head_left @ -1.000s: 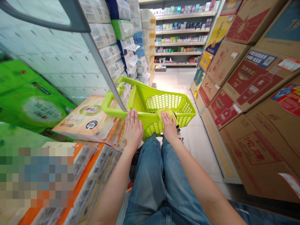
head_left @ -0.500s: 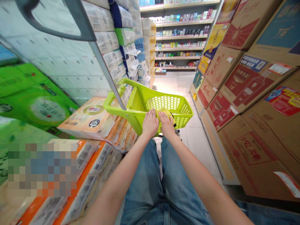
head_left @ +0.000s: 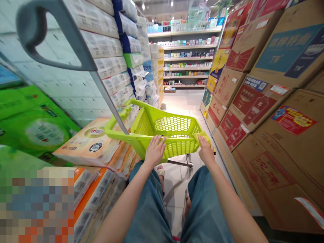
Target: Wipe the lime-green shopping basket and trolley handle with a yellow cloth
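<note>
A lime-green plastic shopping basket on wheels (head_left: 174, 126) stands in the aisle in front of my knees. My left hand (head_left: 154, 151) lies on its near rim with the fingers spread over the edge. My right hand (head_left: 206, 151) presses a yellow-green cloth (head_left: 204, 136) against the basket's near right corner, fingers closed over it. The basket's grey pull handle (head_left: 63, 40) slants up to the top left, close to the camera. Nothing is visible inside the basket.
Stacked packs of tissue and paper rolls (head_left: 101, 67) line the left side, with orange packs (head_left: 96, 189) by my left leg. Cardboard cartons (head_left: 265, 101) are piled along the right. A tiled aisle (head_left: 187, 101) runs ahead to shelves of goods (head_left: 187, 54).
My hands have moved apart: the right one slid the cloth from the middle of the near rim to the right corner. The basket has shifted slightly and the view has tilted up.
</note>
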A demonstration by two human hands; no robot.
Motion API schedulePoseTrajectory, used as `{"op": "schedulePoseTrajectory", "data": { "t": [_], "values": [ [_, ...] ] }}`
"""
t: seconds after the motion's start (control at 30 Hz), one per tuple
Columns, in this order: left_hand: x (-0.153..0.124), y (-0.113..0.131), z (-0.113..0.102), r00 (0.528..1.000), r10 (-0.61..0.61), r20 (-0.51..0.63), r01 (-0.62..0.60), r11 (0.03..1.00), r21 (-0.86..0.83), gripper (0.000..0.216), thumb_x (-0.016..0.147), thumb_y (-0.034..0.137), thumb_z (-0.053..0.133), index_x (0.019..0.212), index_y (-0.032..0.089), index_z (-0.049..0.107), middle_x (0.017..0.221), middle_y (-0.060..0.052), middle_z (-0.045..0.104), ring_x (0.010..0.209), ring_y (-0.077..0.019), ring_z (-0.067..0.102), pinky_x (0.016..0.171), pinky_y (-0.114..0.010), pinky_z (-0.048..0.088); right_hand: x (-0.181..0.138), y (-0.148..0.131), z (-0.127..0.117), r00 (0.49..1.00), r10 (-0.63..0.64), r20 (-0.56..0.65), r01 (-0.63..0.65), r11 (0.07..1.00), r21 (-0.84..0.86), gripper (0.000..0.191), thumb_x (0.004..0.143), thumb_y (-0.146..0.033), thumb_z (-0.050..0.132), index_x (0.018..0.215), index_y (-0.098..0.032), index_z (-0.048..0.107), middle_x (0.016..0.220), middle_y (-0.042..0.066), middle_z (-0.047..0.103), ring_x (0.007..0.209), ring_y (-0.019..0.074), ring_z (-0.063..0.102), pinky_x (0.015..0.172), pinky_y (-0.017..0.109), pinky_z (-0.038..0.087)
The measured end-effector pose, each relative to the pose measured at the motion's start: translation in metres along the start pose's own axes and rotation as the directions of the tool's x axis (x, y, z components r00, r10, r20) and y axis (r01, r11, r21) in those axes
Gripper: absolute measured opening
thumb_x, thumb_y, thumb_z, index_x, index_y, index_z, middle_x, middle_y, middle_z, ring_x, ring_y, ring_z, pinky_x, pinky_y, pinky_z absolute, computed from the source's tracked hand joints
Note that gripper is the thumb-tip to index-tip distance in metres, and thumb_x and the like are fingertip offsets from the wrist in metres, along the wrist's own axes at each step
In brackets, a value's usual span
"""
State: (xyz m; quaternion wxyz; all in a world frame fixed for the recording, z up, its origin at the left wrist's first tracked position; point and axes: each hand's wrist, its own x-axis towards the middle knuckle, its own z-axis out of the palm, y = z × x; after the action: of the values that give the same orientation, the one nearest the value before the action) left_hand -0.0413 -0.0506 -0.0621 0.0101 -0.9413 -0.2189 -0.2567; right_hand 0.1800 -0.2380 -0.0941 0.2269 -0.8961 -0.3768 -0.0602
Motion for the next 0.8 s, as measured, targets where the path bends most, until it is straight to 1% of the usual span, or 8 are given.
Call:
{"op": "schedulePoseTrajectory", "data": {
  "t": [0.13, 0.27, 0.33, 0.43, 0.53, 0.67, 0.73, 0.8],
  "values": [
    [-0.002, 0.007, -0.006, 1.0, -0.009, -0.008, 0.009, 1.0, -0.021, 0.045, 0.102, 0.033, 0.032, 0.139, 0.022, 0.053, 0.142, -0.009, 0.056, 0.14, -0.023, 0.043, 0.12, -0.044, 0.031, -0.01, 0.012, 0.0, 0.999, 0.029, -0.035, -0.026, 0.996, 0.08, 0.08, 0.071, 0.003, 0.036, 0.149, -0.017, 0.04, 0.155, 0.01, 0.043, 0.146, 0.0224, 0.033, 0.12, 0.053, 0.022],
    [0.007, 0.025, -0.001, 0.989, -0.133, -0.068, 0.133, 0.991, -0.007, 0.043, 0.102, 0.031, 0.029, 0.125, 0.016, 0.061, 0.134, -0.012, 0.062, 0.139, -0.0246, 0.044, 0.121, -0.047, 0.028, -0.023, 0.01, -0.001, 0.998, 0.041, -0.049, -0.035, 0.992, 0.123, 0.081, 0.07, 0.003, 0.036, 0.149, -0.017, 0.041, 0.154, 0.01, 0.044, 0.146, 0.0227, 0.033, 0.12, 0.052, 0.025],
    [0.011, 0.038, 0.006, 0.996, -0.085, -0.035, 0.084, 0.996, -0.024, 0.044, 0.102, 0.031, 0.028, 0.126, 0.012, 0.059, 0.137, -0.014, 0.059, 0.14, -0.0232, 0.043, 0.121, -0.045, 0.028, -0.029, 0.009, -0.001, 0.997, 0.05, -0.064, -0.042, 0.992, 0.121, 0.081, 0.069, 0.002, 0.037, 0.149, -0.016, 0.04, 0.153, 0.01, 0.044, 0.146, 0.0229, 0.033, 0.119, 0.052, 0.027],
    [0.01, 0.054, 0.018, 0.998, 0.05, 0.046, -0.047, 0.998, -0.051, 0.047, 0.103, 0.033, 0.029, 0.141, 0.013, 0.048, 0.146, -0.01, 0.053, 0.143, -0.0216, 0.04, 0.122, -0.043, 0.027, -0.038, 0.01, 0.001, 0.995, 0.042, -0.09, -0.032, 0.993, 0.113, 0.083, 0.068, 0.0, 0.037, 0.149, -0.016, 0.039, 0.154, 0.009, 0.044, 0.147, 0.0222, 0.032, 0.119, 0.05, 0.028],
    [0.001, 0.063, 0.025, 0.997, 0.04, 0.063, -0.038, 0.999, -0.032, 0.051, 0.102, 0.033, 0.029, 0.146, 0.01, 0.041, 0.153, -0.012, 0.045, 0.146, -0.0225, 0.034, 0.123, -0.043, 0.026, -0.05, 0.008, 0.002, 0.992, 0.055, -0.112, -0.044, 0.994, 0.097, 0.084, 0.069, 0.0, 0.037, 0.151, -0.017, 0.035, 0.155, 0.008, 0.041, 0.148, 0.0215, 0.03, 0.119, 0.05, 0.028],
    [-0.01, 0.065, 0.024, 0.995, 0.054, 0.086, -0.056, 0.998, 0.017, 0.055, 0.102, 0.033, 0.029, 0.151, 0.009, 0.032, 0.158, -0.012, 0.037, 0.149, -0.0226, 0.028, 0.123, -0.042, 0.024, -0.061, -0.017, 0.003, 0.991, 0.099, -0.094, -0.091, 0.992, 0.083, 0.087, 0.068, 0.002, 0.036, 0.154, -0.016, 0.031, 0.159, 0.008, 0.036, 0.15, 0.0237, 0.024, 0.121, 0.054, 0.021],
    [-0.014, 0.065, 0.021, 0.992, 0.077, 0.098, -0.081, 0.996, 0.043, 0.056, 0.102, 0.032, 0.028, 0.153, 0.009, 0.028, 0.16, -0.011, 0.032, 0.15, -0.022, 0.026, 0.123, -0.041, 0.023, -0.063, -0.041, 0.005, 0.996, 0.058, -0.063, -0.054, 0.996, 0.075, 0.087, 0.069, 0.003, 0.035, 0.154, -0.015, 0.031, 0.159, 0.008, 0.035, 0.15, 0.0243, 0.023, 0.121, 0.055, 0.017],
    [-0.017, 0.066, 0.018, 0.99, 0.087, 0.11, -0.095, 0.994, 0.061, 0.057, 0.101, 0.03, 0.028, 0.154, 0.008, 0.025, 0.162, -0.01, 0.029, 0.151, -0.0214, 0.023, 0.124, -0.041, 0.023, -0.062, -0.068, 0.008, 0.999, -0.04, -0.02, 0.041, 0.996, 0.073, 0.083, 0.073, 0.003, 0.035, 0.153, -0.016, 0.033, 0.159, 0.007, 0.036, 0.15, 0.0237, 0.024, 0.122, 0.055, 0.015]
  ]
}}
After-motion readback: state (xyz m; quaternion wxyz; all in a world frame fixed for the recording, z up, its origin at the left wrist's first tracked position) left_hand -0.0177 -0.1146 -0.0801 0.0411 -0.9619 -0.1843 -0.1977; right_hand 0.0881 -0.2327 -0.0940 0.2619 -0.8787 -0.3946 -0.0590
